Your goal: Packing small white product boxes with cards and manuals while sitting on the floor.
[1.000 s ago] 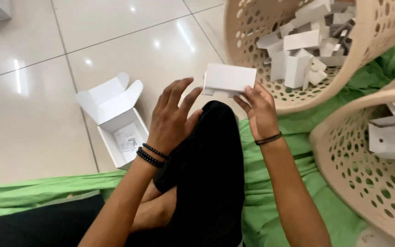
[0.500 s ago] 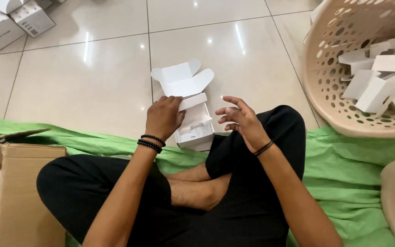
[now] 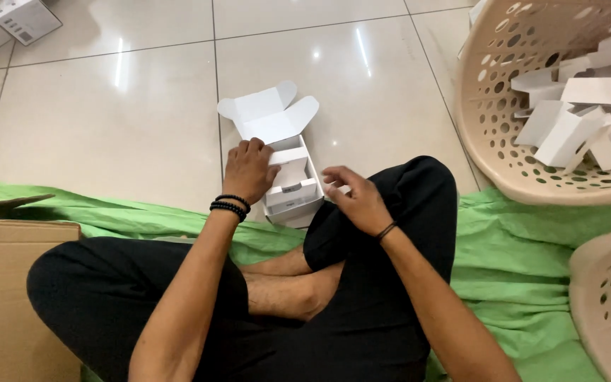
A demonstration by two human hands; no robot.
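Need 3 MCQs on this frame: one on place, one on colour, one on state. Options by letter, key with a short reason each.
1. Where does the open white box sit?
A. on the tiled floor in front of the crossed legs
B. inside the basket
C. on top of the cardboard carton

2. What colour is the cloth the person sits on?
A. blue
B. green
C. red

3. What state are the white box's top flaps in?
A. taped shut
C. torn off
B. folded open, away from the person

Key:
1 A: the box rests on the floor between the left hand and the right hand.
2 B: the cloth is bright green.
3 B: the flaps stand spread open, with the insert visible inside.
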